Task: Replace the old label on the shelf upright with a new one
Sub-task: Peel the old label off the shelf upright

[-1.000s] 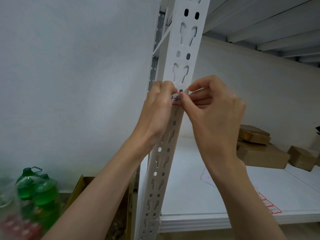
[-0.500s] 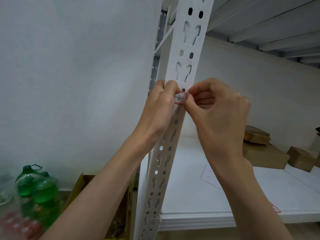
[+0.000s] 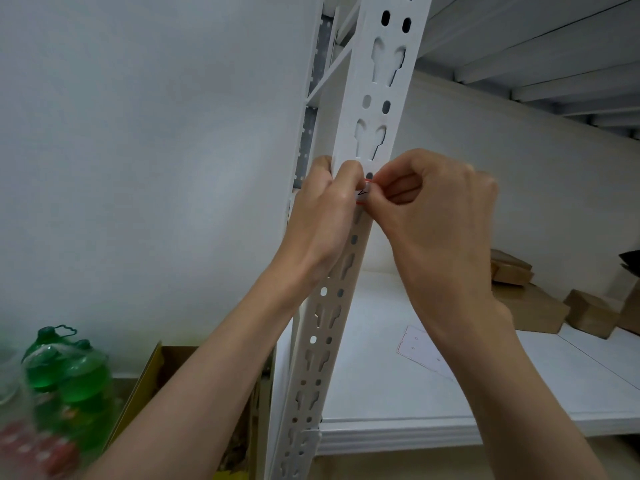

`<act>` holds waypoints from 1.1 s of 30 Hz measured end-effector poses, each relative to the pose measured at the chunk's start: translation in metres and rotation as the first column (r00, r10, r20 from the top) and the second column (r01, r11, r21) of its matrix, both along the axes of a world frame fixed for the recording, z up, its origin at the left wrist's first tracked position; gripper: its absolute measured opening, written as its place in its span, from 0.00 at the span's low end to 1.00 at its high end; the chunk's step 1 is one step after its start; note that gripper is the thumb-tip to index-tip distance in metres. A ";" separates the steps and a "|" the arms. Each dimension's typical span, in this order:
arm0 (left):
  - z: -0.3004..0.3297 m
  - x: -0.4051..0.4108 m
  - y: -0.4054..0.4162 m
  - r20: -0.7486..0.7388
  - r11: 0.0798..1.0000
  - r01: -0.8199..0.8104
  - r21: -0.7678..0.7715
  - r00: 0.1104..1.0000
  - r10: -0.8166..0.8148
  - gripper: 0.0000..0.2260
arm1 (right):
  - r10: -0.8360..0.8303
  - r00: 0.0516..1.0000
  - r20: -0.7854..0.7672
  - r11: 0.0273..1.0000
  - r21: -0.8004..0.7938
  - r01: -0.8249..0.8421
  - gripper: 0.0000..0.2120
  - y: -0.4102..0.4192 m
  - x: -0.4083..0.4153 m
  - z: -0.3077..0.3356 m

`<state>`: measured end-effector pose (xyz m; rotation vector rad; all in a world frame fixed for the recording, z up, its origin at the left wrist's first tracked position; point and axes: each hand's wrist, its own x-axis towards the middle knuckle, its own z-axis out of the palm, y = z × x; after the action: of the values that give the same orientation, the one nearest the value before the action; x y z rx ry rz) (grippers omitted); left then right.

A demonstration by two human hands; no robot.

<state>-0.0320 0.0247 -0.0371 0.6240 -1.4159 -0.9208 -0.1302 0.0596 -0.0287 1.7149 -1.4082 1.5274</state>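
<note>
A white perforated shelf upright [image 3: 375,109] runs from top to bottom through the middle of the head view. A small white label with a red border [image 3: 362,194] sits on its face at about mid height, mostly covered by fingers. My left hand [image 3: 322,220] wraps round the upright's left edge, and its fingertips press on the label's left part. My right hand [image 3: 433,216] comes in from the right with curled fingers and pinches the label's right edge between thumb and forefinger.
A white shelf board [image 3: 398,424] lies below right, with a sheet of label backing [image 3: 420,348] and brown cardboard boxes [image 3: 526,306] on it. Green bottles [image 3: 69,372] and an open carton [image 3: 156,382] stand at the lower left by the wall.
Both hands have stayed on the label. My fingers have closed in over it, so less of its writing shows than half a second ago.
</note>
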 end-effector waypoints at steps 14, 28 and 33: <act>-0.002 0.001 -0.001 -0.008 1.000 0.030 0.008 1.000 -0.030 0.13 | -0.132 0.957 -0.257 0.991 -0.004 0.135 0.08 -0.003 0.000 0.005; -0.005 -0.003 -0.004 -0.026 0.999 0.001 -0.049 1.000 -0.002 0.03 | 0.304 0.824 0.477 0.935 0.015 -0.354 0.02 -0.019 -0.011 -0.023; -0.006 -0.008 -0.007 -0.024 0.994 -0.093 -0.057 0.995 0.092 0.07 | 0.467 0.420 0.778 0.687 -0.021 -0.726 0.14 -0.021 0.001 -0.019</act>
<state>-0.0399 0.0177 -0.0433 0.6290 -1.3787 -0.8081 -0.1287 0.0387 -0.0477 2.0502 -1.5042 2.8145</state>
